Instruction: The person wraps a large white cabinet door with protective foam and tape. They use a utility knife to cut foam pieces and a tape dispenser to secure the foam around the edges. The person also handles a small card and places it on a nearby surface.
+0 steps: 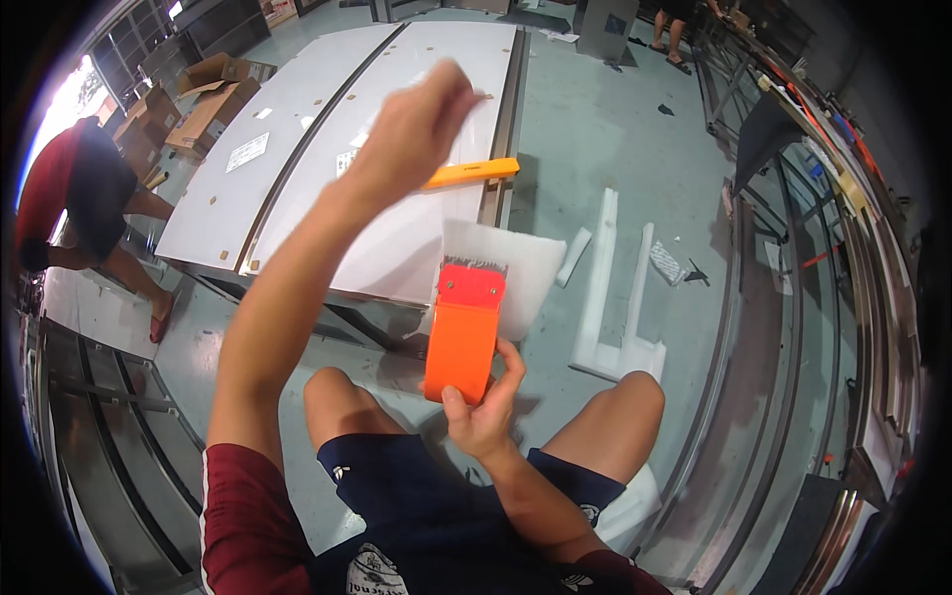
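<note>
My right hand grips an orange tape dispenser from below, thumb on the near face and fingers round the side. Its red top plate carries two rivets and a jagged grey toothed edge, pointing away from me. A white foam sheet shows behind the dispenser. Raised over the white panels, my left hand is curled closed and somewhat blurred; whatever its fingers may hold cannot be made out. Just beyond my left wrist, a long yellow-orange bar lies across the panel's right edge.
White foam strips and scraps lie on the floor to the right. Metal racks flank me on both sides. Open cardboard boxes stand at the far left, near a bending person. Another person's legs appear at the far right.
</note>
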### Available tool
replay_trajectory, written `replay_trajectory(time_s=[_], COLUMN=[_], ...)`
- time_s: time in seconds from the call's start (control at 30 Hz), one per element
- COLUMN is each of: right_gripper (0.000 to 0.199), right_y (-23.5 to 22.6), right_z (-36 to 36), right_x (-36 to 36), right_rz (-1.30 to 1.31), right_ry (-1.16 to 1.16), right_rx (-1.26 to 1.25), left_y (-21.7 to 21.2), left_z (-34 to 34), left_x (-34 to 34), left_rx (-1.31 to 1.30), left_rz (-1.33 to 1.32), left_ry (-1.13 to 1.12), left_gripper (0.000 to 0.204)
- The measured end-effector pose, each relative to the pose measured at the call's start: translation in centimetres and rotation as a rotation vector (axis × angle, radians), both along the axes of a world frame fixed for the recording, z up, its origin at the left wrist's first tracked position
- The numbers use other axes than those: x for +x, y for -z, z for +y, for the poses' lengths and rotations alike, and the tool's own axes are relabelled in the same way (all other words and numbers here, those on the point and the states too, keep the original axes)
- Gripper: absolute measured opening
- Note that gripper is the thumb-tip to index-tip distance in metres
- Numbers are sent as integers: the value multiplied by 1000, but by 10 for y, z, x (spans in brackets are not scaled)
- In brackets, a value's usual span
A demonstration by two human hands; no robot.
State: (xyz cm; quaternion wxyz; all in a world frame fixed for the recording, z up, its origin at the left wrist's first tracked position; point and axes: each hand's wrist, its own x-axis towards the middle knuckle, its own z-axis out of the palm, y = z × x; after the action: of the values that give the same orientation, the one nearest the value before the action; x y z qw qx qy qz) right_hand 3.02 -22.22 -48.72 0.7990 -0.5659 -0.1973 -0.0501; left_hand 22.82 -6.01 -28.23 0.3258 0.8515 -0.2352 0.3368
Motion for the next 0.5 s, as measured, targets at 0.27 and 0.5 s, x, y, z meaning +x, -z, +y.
replay_trajectory(time_s=[0.27, 0.5], right_gripper=[78, 78], right_y=[21, 12], right_z=[9, 12], right_x=[11, 9], right_rz=[-55, -46], right_ry=[-6, 69], right_rx=[-25, -121], left_y=[-112, -63], left_z=[25, 7], left_x=[73, 127], left_rx=[53, 34], left_rz=[-244, 361], left_ry=[-166, -111], left_gripper=[24, 34])
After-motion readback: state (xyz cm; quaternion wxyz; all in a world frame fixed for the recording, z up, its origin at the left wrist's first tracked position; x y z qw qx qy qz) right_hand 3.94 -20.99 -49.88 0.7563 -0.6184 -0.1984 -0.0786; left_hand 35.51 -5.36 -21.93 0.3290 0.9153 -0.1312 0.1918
